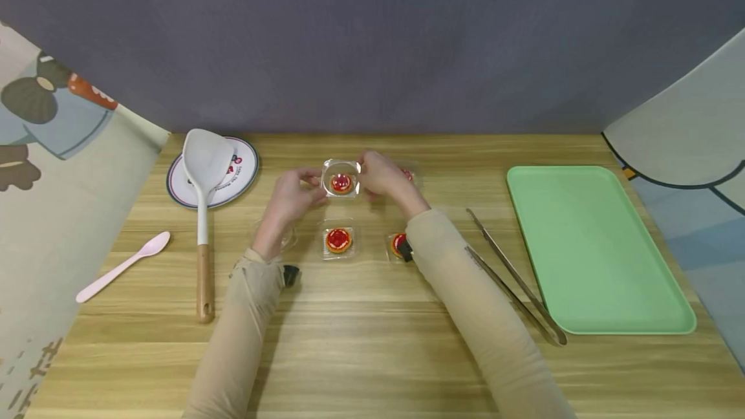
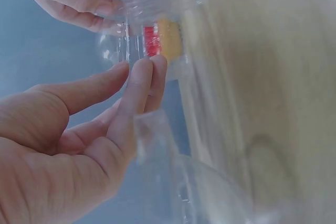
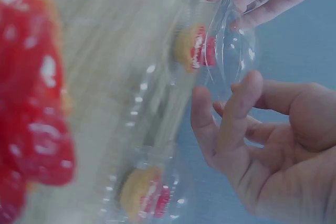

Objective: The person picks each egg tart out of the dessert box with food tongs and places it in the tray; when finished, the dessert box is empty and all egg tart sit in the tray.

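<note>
At the back middle of the table, a red-topped tart [image 1: 341,182] sits in a clear plastic box. Its domed lid [image 3: 239,51] stands over the tart, tilted in the right wrist view. With thumb and fingers my left hand [image 1: 293,198] pinches the lid's left edge. My right hand [image 1: 385,176] holds the opposite edge between thumb and fingertips. Whether the lid is fully seated cannot be told. Nearer me, another tart [image 1: 339,240] lies in a clear tray. A third tart [image 1: 398,244] is partly hidden by my right sleeve, and a boxed tart [image 3: 142,195] stands beside my right hand.
A clear plastic piece [image 1: 289,238] lies partly under my left forearm. Leftward are a white spatula [image 1: 204,160] across a round plate [image 1: 247,160], and a pink spoon [image 1: 125,267]. To the right, metal tongs [image 1: 518,277] lie against a green tray [image 1: 599,251].
</note>
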